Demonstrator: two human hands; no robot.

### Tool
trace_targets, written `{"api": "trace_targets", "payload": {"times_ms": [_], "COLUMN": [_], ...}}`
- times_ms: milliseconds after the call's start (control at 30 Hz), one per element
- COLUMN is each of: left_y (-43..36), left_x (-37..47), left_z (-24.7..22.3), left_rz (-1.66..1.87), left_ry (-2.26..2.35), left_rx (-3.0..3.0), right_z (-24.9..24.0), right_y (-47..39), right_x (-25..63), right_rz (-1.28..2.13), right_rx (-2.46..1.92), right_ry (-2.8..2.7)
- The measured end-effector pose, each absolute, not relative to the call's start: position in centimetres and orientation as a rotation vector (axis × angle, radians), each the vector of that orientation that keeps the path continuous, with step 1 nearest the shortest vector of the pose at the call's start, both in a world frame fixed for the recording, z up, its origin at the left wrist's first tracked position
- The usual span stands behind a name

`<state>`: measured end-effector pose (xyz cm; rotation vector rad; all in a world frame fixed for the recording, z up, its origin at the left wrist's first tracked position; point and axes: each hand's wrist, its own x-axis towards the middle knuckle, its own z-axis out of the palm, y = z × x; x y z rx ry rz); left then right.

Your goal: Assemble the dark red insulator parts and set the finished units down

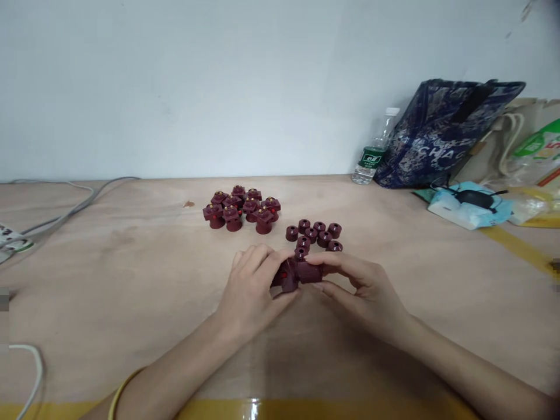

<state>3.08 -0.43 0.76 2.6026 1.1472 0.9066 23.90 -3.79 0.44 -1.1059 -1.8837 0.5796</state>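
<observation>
My left hand (249, 283) grips a maroon plastic fitting (289, 280) with a small red spot on its side. Against its right end sits a ribbed maroon cap (311, 272), pinched between the thumb and fingers of my right hand (370, 286). The two pieces touch end to end; whether they are joined I cannot tell. Just beyond my fingers are several loose round maroon caps (311, 234), each with a hole in its top. Farther left stands a cluster of several maroon fittings (233, 214) with square tops and brass-coloured bits.
At the back right, a water bottle (371, 154) stands beside a dark patterned bag (446, 137). A blue tissue pack (468, 207) lies in front, with a black object (476, 199) on it. Grey cables (83, 201) run along the left. Yellow tape (280, 409) edges the wooden table (131, 291).
</observation>
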Motion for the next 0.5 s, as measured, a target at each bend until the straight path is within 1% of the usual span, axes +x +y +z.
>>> {"api": "trace_targets", "payload": {"times_ms": [300, 500], "left_y": [-0.87, -0.8], "left_x": [3.28, 3.14], "left_z": [0.75, 0.91], "left_rz": [0.976, 0.926], "left_ry": [1.119, 1.124], "left_rx": [2.703, 2.613], "right_z": [0.15, -0.05], "right_y": [-3.83, -4.07], "right_x": [23.26, 23.13], "right_rz": [0.775, 0.779], "right_rx": [-1.081, -1.049], "right_ry": [-1.716, -1.689]}}
